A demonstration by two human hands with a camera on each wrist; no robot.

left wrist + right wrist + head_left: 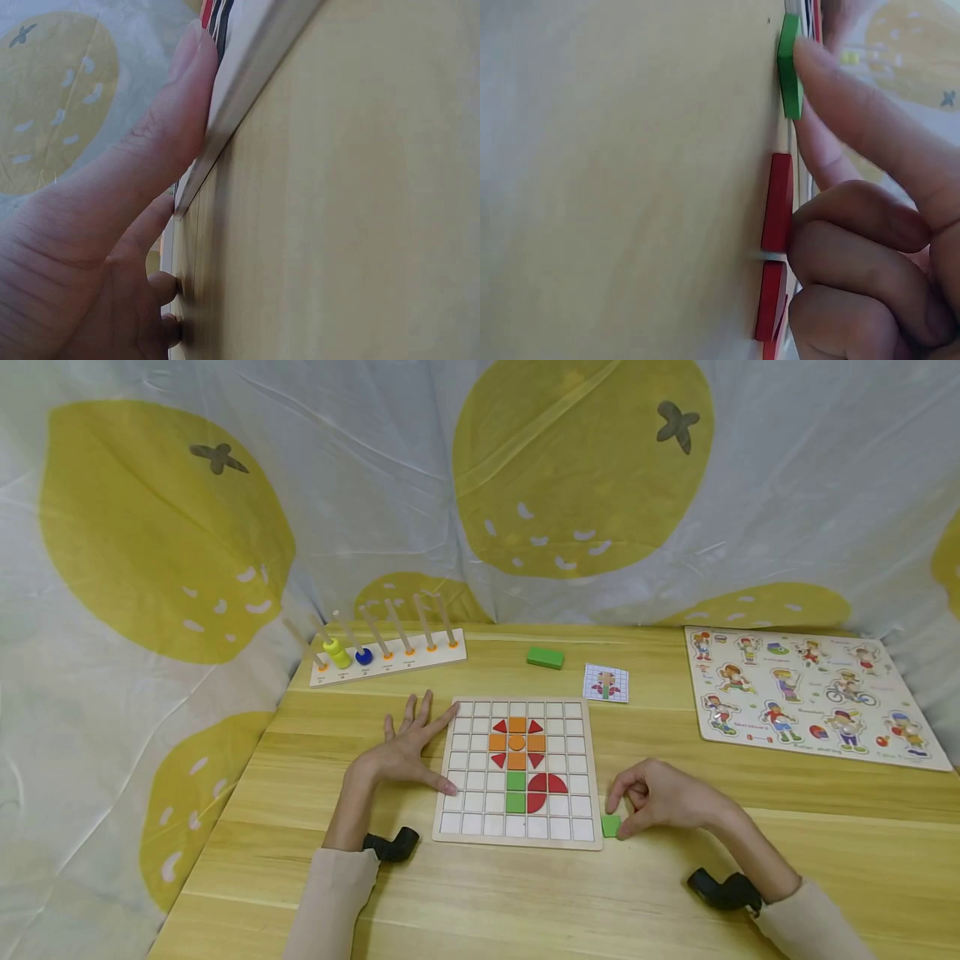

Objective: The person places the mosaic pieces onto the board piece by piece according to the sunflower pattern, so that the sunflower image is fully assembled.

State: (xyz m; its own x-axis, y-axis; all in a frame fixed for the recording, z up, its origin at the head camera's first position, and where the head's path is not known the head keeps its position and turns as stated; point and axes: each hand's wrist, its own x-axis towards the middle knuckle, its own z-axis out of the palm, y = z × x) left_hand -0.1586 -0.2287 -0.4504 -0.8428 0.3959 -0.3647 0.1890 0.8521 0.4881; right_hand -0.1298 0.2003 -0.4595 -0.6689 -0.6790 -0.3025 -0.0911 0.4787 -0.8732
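Observation:
A wooden grid board [468, 837] lies on the table. It bears a flower of orange squares, red triangles and an orange disc, with two green squares and red quarter-round tiles below. My left hand [405, 747] spreads its fingers at the board's left edge, thumb and forefinger resting on the rim. By the lower right corner, a green square tile [611, 826] is pinched between the thumb and forefinger of my right hand [663, 797]. The other right fingers curl inward. Two red tiles [778, 202] show beneath that hand in the right wrist view, hidden from the head view.
A pattern card [606, 683] and a green block [545, 657] lie beyond the board. At the back left stands a peg counter [442, 652] with yellow and blue beads. A picture puzzle board [810, 710] lies at the right. A lemon-print cloth [375, 485] hangs behind.

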